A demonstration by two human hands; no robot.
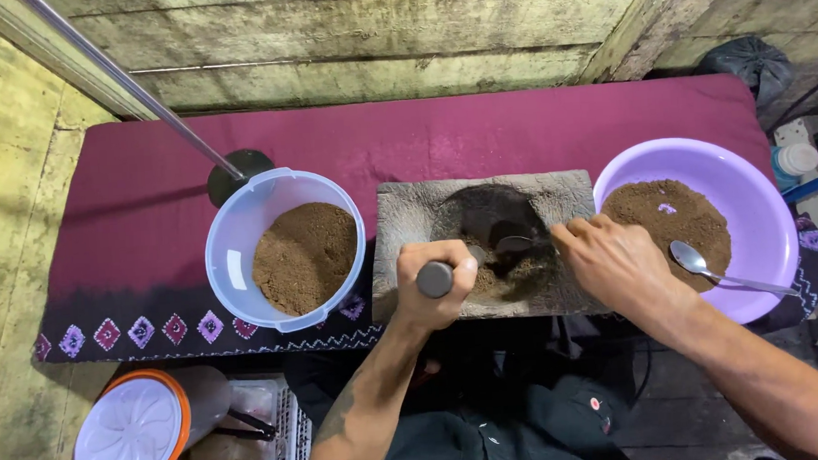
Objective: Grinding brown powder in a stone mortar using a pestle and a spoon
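Note:
A grey stone mortar slab sits on the magenta cloth, its dark hollow holding brown powder. My left hand grips a grey pestle at the hollow's near left edge. My right hand holds a metal spoon whose bowl rests in the hollow. To the left stands a pale blue tub with brown powder. On the right is a purple basin with brown powder and a second spoon lying in it.
The magenta cloth covers a low bench against a plank wall. A metal rod slants in from the upper left. A white-lidded orange jar and a plastic crate sit below left. A black bag lies at far right.

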